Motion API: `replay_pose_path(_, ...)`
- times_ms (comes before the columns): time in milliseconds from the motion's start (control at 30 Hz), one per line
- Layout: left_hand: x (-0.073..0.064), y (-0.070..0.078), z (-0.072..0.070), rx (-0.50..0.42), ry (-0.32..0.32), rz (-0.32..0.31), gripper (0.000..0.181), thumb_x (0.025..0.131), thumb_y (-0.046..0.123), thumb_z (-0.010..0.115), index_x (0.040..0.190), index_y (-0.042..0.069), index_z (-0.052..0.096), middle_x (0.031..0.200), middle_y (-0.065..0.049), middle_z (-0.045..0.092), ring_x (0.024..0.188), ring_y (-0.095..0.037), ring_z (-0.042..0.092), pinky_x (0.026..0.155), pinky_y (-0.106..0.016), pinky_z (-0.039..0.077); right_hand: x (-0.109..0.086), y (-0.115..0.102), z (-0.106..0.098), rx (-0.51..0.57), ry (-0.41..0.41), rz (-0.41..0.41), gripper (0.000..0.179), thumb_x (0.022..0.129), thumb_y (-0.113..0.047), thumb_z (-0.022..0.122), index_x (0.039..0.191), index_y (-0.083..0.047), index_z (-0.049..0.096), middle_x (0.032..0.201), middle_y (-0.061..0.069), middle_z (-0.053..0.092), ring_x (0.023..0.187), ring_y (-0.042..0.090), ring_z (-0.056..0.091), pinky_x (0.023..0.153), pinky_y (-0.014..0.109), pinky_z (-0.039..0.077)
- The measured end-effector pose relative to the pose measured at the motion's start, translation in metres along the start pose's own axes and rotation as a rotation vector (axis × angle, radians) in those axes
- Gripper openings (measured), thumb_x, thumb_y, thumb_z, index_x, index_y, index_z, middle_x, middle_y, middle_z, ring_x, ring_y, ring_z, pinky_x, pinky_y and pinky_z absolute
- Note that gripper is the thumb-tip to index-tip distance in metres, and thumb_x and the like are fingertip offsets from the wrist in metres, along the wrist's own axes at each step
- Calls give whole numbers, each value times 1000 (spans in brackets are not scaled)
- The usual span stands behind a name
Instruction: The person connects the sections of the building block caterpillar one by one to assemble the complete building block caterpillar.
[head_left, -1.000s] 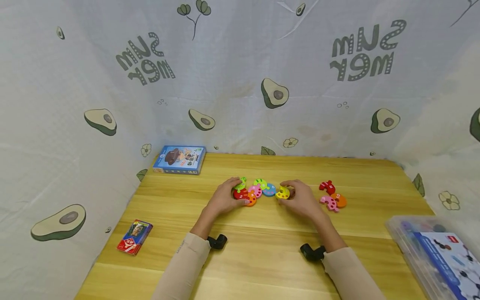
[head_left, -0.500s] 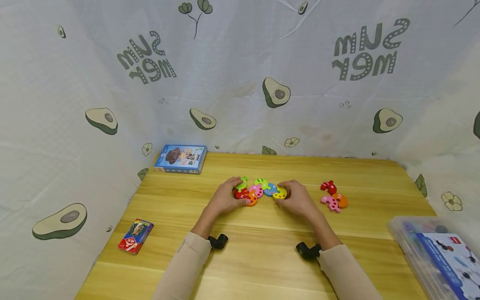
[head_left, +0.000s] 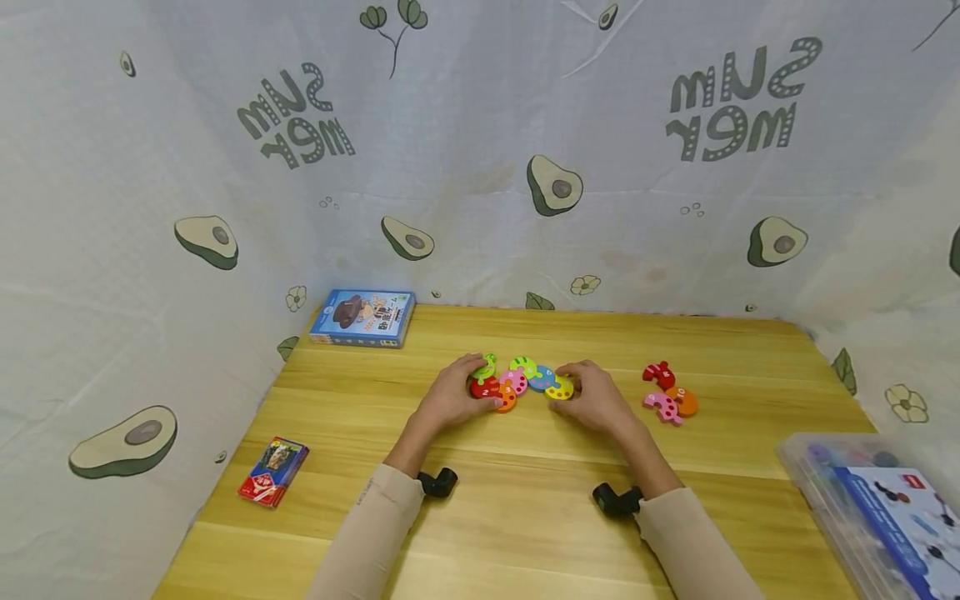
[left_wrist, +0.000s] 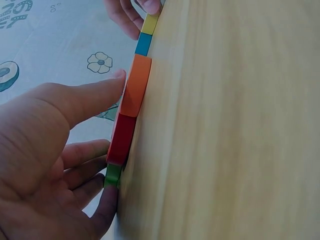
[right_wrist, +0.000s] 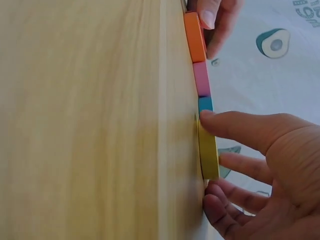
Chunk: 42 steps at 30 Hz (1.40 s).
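Observation:
Flat, numbered puzzle pieces lie joined in a wavy row on the table. From the left come a green piece (head_left: 487, 365), a red piece (head_left: 483, 388), an orange piece (head_left: 507, 399), a pink piece (head_left: 514, 382), a lime piece (head_left: 522, 367), a blue piece (head_left: 542, 378) and a yellow piece (head_left: 560, 388). My left hand (head_left: 452, 395) holds the left end, its thumb at the orange piece and its fingers by the green one. At the other end, my right hand (head_left: 597, 395) grips the yellow piece between thumb and fingers, up against the blue piece.
Right of the row lie a loose red piece (head_left: 659, 375), an orange piece (head_left: 686, 402) and a pink piece (head_left: 662, 407). A blue game box (head_left: 363, 318) sits at the back left, a small card pack (head_left: 274, 472) at the left, a clear plastic case (head_left: 825, 500) at the right edge.
My right hand has moved left with the yellow piece, closing the gap to the blue piece. The left hand has kept its place at the row's left end.

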<state>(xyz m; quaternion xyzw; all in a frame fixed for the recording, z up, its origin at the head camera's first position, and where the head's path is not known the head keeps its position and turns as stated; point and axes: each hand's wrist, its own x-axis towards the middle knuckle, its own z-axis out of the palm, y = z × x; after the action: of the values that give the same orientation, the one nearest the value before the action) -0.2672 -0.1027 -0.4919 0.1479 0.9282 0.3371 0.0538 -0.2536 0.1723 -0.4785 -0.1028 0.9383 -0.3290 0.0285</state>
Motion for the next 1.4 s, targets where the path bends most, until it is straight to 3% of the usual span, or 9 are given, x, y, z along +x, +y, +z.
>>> replay_pose_path(167, -2, 5, 1, -3, 2, -3, 77, 88, 41, 80, 151, 10, 51, 163, -9, 42, 153, -33, 35, 125, -51, 31, -11, 10, -9, 37, 16, 33, 56, 90, -28, 79, 136, -2, 62, 132, 21, 59, 110, 34, 59, 95, 51, 54)
replay_pose_path(500, -3, 6, 1, -14, -1, 0, 78, 87, 42, 81, 151, 8, 51, 162, -10, 43, 153, -34, 36, 125, -51, 32, -41, 41, -47, -16, 107, 54, 48, 94, -27, 76, 131, 1, 65, 128, 23, 65, 106, 36, 63, 89, 54, 56)
replay_pose_path(767, -4, 2, -3, -15, -22, -19, 78, 87, 40, 81, 152, 12, 50, 164, -4, 41, 156, -28, 32, 127, -48, 30, -58, 58, -66, -30, 99, 50, 51, 95, -27, 75, 131, 6, 64, 116, 24, 67, 95, 30, 64, 79, 45, 56)
replay_pose_path(967, -4, 0, -4, -20, -29, -11, 75, 87, 39, 81, 151, 13, 51, 164, -4, 41, 157, -28, 29, 127, -50, 28, -66, 67, -77, -68, 108, 81, 53, 96, -29, 73, 132, 9, 63, 129, 34, 60, 105, 43, 62, 86, 57, 55)
replay_pose_path(1100, -4, 0, -4, -24, -31, -2, 75, 87, 37, 81, 151, 11, 52, 164, -4, 41, 157, -28, 29, 127, -49, 28, -67, 74, -80, -85, 104, 111, 56, 96, -32, 73, 132, 9, 63, 131, 36, 59, 106, 44, 61, 87, 58, 54)
replay_pose_path(1400, -4, 4, -3, -40, -37, 10, 74, 87, 36, 81, 150, 10, 53, 164, -5, 41, 157, -28, 29, 127, -50, 28, -66, 83, -84, -85, 137, 144, 55, 94, -34, 76, 128, 9, 65, 116, 29, 63, 94, 34, 56, 74, 38, 48)
